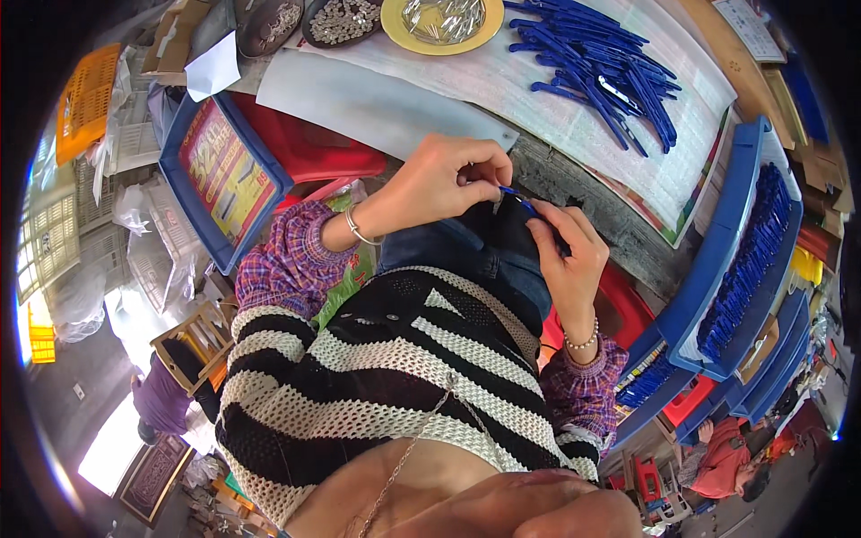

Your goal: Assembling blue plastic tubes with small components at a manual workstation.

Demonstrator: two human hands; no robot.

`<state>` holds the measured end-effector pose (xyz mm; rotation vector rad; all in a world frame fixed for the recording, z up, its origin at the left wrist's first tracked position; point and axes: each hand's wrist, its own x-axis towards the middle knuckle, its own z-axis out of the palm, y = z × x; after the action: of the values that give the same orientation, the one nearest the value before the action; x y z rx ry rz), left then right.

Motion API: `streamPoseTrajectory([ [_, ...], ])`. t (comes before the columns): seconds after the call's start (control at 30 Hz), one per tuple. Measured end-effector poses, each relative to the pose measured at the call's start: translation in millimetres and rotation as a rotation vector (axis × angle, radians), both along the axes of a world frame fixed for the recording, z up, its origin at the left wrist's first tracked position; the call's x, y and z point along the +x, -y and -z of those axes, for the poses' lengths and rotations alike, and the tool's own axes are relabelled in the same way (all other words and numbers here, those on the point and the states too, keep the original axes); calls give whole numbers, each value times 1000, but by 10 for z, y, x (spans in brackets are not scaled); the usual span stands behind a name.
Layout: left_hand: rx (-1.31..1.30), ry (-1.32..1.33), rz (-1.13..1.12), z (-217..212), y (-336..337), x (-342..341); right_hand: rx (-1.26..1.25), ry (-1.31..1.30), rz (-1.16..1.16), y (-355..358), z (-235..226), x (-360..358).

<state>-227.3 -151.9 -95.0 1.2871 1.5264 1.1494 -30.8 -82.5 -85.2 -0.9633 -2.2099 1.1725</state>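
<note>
Over my lap, in front of the table edge, my right hand (570, 247) is closed on a slender blue plastic piece (524, 203), pinching it between thumb and fingers. My left hand (453, 177) comes in from the other side with its thumb and forefinger pressed together at the piece's far end. Whatever those fingertips grip is too small and hidden to name. On the table beyond lies a heap of similar slender blue pieces (587, 67). A yellow plate (391, 25) holds thin shiny metal parts.
Dark bowls (309, 34) with small metal parts stand at the far left. A blue tray (278, 184) sits left, near a red stool (345, 160). On the right, a blue crate (695, 314) holds many blue pieces. Other people (722, 462) are in the background.
</note>
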Motion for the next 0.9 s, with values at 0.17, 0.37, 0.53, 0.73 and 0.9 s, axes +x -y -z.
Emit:
streamPoseTrajectory([
  [0.17, 20, -19, 18, 6, -2, 7, 4, 37, 10, -5, 5, 8],
  [0.37, 9, 4, 25, 3, -5, 27, 63, 26, -1, -19, 62, 24],
  [0.53, 4, -6, 33, 10, -11, 26, 30, 36, -3, -16, 40, 18],
  [0.73, -36, 12, 41, 2, -18, 20, 34, 37, -14, -10, 52, 32],
  [0.9, -70, 175, 70, 48, -8, 12, 27, 7, 15, -29, 48, 31],
])
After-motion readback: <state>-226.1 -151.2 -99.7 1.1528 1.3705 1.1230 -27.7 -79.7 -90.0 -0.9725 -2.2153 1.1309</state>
